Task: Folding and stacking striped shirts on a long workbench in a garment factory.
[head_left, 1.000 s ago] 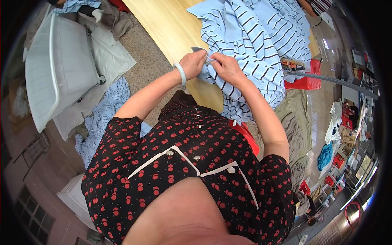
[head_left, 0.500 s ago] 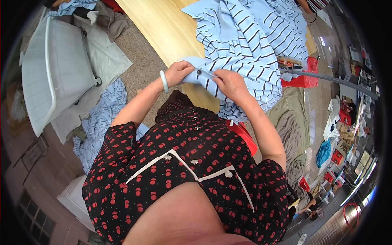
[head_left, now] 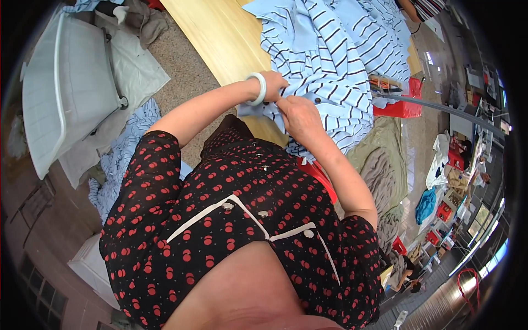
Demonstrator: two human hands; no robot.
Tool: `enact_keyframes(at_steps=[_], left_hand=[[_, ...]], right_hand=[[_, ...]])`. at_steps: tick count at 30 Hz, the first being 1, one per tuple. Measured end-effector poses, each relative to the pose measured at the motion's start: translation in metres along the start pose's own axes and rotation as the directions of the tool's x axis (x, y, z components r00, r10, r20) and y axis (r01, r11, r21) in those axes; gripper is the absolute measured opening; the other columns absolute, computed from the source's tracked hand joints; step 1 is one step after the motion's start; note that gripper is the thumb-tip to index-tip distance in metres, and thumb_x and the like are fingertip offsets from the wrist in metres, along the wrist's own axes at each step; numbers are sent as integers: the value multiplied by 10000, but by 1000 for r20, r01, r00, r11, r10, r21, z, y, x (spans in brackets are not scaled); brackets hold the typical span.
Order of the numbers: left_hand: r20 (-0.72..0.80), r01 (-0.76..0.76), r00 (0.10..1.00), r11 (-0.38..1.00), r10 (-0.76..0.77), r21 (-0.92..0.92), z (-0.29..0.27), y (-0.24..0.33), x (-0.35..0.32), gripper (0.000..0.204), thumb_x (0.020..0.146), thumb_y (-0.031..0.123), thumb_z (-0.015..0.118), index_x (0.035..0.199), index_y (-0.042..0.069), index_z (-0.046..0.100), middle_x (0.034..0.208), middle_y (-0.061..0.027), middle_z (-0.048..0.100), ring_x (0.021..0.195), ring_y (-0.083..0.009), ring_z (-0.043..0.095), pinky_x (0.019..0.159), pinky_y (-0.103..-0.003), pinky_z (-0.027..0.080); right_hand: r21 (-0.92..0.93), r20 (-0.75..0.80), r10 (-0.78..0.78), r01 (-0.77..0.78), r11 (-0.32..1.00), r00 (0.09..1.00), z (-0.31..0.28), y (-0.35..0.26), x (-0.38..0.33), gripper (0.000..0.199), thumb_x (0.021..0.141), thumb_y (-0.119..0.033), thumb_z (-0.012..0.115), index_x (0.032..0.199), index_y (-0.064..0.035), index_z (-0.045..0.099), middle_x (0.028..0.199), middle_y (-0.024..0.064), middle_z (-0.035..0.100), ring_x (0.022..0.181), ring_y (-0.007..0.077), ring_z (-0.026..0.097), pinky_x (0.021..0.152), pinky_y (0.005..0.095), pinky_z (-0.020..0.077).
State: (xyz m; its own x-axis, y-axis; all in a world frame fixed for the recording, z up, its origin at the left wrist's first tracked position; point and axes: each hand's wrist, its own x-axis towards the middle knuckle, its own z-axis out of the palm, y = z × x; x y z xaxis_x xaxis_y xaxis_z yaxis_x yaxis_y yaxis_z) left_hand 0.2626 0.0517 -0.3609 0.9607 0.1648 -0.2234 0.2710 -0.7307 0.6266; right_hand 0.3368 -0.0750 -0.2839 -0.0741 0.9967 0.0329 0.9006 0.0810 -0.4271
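A light blue shirt with dark and white stripes (head_left: 335, 118) lies bunched over the near end of the wooden table, with a dark button (head_left: 317, 100) showing on it. My left hand (head_left: 270, 87), a pale bangle at its wrist, is closed on the shirt's cloth near the placket. Just to its right and a little nearer to me, my right hand (head_left: 301, 118) pinches the same cloth, the two hands almost touching. The fingertips are partly hidden, so the exact spot they grip is unclear.
More striped garments are heaped on the wooden table (head_left: 203, 33). A red bin (head_left: 404, 104) stands at its right, near a grey curved bar (head_left: 445, 108). On the left are a white wheeled tub (head_left: 77, 88) and striped cloth (head_left: 129, 148) on the floor. Another person's arm (head_left: 408, 8) shows at top right.
My left hand has moved right along the shirt, close to my right hand, which has shifted slightly left and down. The button now shows to the right of my hands instead of between them.
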Motion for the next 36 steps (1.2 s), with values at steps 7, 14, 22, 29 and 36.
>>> enact_keyframes(at_steps=[7,14,22,29,36], left_hand=[[-98,-57,995,624,-31,-779,-15,-10,2,206,699,218,586,712,22,524,564,-28,488,529,-92,430,489,-250,367],[52,118,992,712,-114,-692,-41,-3,-3,251,706,235,577,645,9,485,535,-13,427,530,-77,353,463,-263,320],[-13,119,988,800,-156,-588,-44,3,7,232,726,227,574,602,46,496,527,36,408,493,-48,336,427,-226,285],[116,240,954,471,-277,-849,-26,9,3,135,756,172,548,667,71,536,575,48,472,479,-26,387,421,-191,317],[141,266,939,400,-315,-877,-31,19,-7,143,764,186,553,678,72,541,589,46,486,490,-26,417,431,-175,337]], right_hand=[[124,-53,201,-194,973,978,-11,15,0,99,760,-89,491,803,-10,531,724,149,545,676,319,527,584,378,418],[229,-41,273,-257,939,961,-20,24,12,140,752,-77,481,851,-6,552,774,158,559,704,316,537,616,354,426],[286,-67,349,-318,904,935,-22,20,15,148,706,-81,467,817,-20,544,753,167,564,692,333,542,623,389,433],[303,-109,382,-335,892,918,-18,22,11,142,694,-75,484,811,-26,548,760,172,567,673,330,546,603,383,435],[225,-145,409,-372,900,901,-12,23,12,132,689,-88,522,802,-35,564,646,128,565,546,261,546,523,316,427]])
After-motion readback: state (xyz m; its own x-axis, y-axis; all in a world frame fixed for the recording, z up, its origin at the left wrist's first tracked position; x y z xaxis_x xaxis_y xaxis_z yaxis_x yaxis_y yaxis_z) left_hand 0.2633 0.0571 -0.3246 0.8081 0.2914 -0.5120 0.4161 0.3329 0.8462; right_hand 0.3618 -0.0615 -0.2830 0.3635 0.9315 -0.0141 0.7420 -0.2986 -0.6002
